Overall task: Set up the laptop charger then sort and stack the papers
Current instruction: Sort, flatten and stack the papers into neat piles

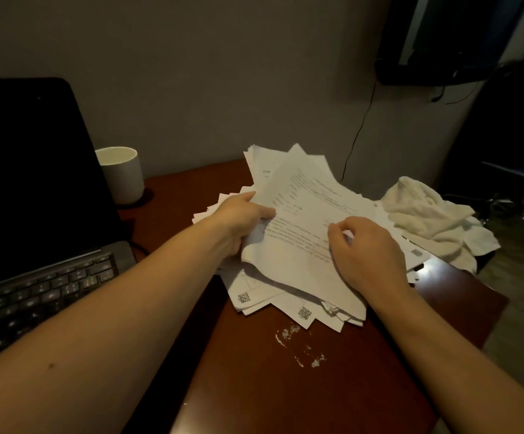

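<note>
A loose, fanned-out pile of white printed papers (298, 214) lies on the dark red-brown table (254, 380), some sheets showing QR codes at the near edge. My left hand (239, 219) grips the left edge of the upper sheets, thumb on top and fingers underneath, lifting them slightly. My right hand (367, 249) rests on the top sheet with fingers curled, pinching at the paper. An open black laptop (32, 195) with a dark screen stands at the left. A thin black cable (359, 133) hangs down the wall behind the papers.
A white cup (121, 173) stands on a dark coaster behind the laptop. A crumpled white cloth (436, 220) lies at the table's right edge. White scuff marks (298, 346) spot the tabletop near me. Dark furniture fills the upper right.
</note>
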Demonstrator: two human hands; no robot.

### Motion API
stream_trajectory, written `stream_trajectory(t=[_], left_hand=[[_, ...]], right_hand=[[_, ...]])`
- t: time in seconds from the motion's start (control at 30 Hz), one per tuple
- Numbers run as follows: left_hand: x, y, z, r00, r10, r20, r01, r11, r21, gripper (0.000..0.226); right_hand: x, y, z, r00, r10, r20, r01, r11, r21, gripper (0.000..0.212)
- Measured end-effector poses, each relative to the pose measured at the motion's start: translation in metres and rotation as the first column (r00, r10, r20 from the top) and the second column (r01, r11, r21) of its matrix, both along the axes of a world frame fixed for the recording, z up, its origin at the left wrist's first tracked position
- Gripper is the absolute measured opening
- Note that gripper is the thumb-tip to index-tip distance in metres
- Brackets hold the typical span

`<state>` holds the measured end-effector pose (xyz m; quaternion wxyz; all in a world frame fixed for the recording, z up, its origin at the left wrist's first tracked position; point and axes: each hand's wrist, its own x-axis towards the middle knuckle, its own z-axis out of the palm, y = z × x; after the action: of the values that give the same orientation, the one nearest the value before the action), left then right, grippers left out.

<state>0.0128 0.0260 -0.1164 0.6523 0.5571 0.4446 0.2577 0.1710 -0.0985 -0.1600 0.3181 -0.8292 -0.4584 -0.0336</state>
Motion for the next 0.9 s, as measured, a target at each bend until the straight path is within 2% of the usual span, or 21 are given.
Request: stream_trajectory(t=[0.13, 0.3, 0.37, 0.43, 0.53, 0.63, 0.7, 0.83, 0.9], left_hand=[[-0.029, -0.004, 0.007, 0.99, 0.071, 0.118, -0.072, 0.997, -0.001, 0.033], [-0.086, -0.021, 0.02, 0.978, 0.127, 0.167, -0.13, 0.991, 0.008, 0.027], [-0.111, -0.03, 0.022, 0.964, 0.178, 0.196, -0.187, 0.982, 0.027, 0.025], [-0.137, -0.041, 0.024, 0.947, 0.243, 0.209, -0.258, 0.965, 0.048, 0.018], [-0.183, -0.056, 0.03, 0.919, 0.339, 0.203, -0.36, 0.93, 0.076, 0.014], [-0.237, -0.072, 0.037, 0.893, 0.399, 0.211, -0.426, 0.899, 0.104, 0.023], [-0.277, -0.084, 0.043, 0.888, 0.42, 0.185, -0.448, 0.882, 0.148, 0.027], [-0.352, -0.107, 0.049, 0.891, 0.435, 0.132, -0.454, 0.864, 0.219, 0.021], [-0.386, -0.118, 0.047, 0.883, 0.462, 0.079, -0.465, 0.843, 0.272, 0.02]], right_hand=[[-0.004, 0.0, 0.002, 0.999, 0.024, 0.042, -0.024, 1.0, 0.017, 0.036], [-0.027, -0.009, 0.016, 0.988, 0.133, 0.079, -0.14, 0.986, 0.089, 0.045], [-0.041, -0.011, 0.025, 0.987, 0.161, -0.001, -0.16, 0.983, 0.094, 0.057], [-0.058, -0.013, 0.036, 0.962, 0.209, -0.177, -0.191, 0.975, 0.116, 0.066], [-0.095, -0.015, 0.055, 0.841, 0.315, -0.44, -0.268, 0.949, 0.166, 0.072], [-0.134, -0.015, 0.069, 0.672, 0.364, -0.646, -0.336, 0.926, 0.172, 0.074], [-0.16, -0.014, 0.075, 0.591, 0.374, -0.715, -0.393, 0.907, 0.149, 0.069], [-0.214, -0.017, 0.081, 0.455, 0.444, -0.772, -0.551, 0.821, 0.147, 0.035], [-0.242, -0.018, 0.08, 0.419, 0.478, -0.772, -0.6, 0.784, 0.16, 0.029]])
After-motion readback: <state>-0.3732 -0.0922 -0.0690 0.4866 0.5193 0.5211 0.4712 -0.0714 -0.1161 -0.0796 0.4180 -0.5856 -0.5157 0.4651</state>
